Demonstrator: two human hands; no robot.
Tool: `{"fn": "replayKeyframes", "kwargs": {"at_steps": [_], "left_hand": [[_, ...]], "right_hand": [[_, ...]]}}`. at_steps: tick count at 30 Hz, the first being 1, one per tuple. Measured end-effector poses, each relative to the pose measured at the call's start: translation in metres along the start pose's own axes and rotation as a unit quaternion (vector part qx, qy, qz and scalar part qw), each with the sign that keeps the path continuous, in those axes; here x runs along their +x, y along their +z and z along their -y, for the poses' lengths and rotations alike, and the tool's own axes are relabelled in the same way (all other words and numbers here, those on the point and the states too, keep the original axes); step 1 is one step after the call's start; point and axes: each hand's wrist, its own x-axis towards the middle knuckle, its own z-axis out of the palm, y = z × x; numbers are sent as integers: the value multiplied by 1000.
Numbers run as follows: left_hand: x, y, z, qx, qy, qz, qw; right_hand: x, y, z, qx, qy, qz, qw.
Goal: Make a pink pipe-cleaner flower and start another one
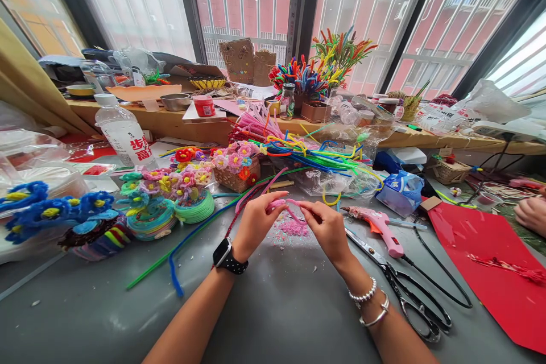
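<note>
Between my two hands, a pink pipe cleaner is bent into a loop. My left hand, with a black watch at the wrist, pinches its left side between thumb and fingers. On the right side, my right hand grips it with closed fingertips. Pink fuzz clippings lie on the grey table just below the loop. A pink glue gun and large black-handled scissors rest to the right of my right hand.
Pipe-cleaner flower pots and a water bottle stand left. Colourful pipe cleaners are heaped behind my hands. A red sheet lies right, near another person's hand.
</note>
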Motion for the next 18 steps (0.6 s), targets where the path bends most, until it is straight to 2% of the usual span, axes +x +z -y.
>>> {"fn": "replayKeyframes", "kwargs": {"at_steps": [14, 18], "left_hand": [[1, -2, -1, 12, 20, 3, 1000], [1, -2, -2, 18, 3, -5, 1000]], "right_hand": [[0, 0, 0, -30, -20, 30, 999], [0, 0, 0, -42, -22, 38, 998]]}}
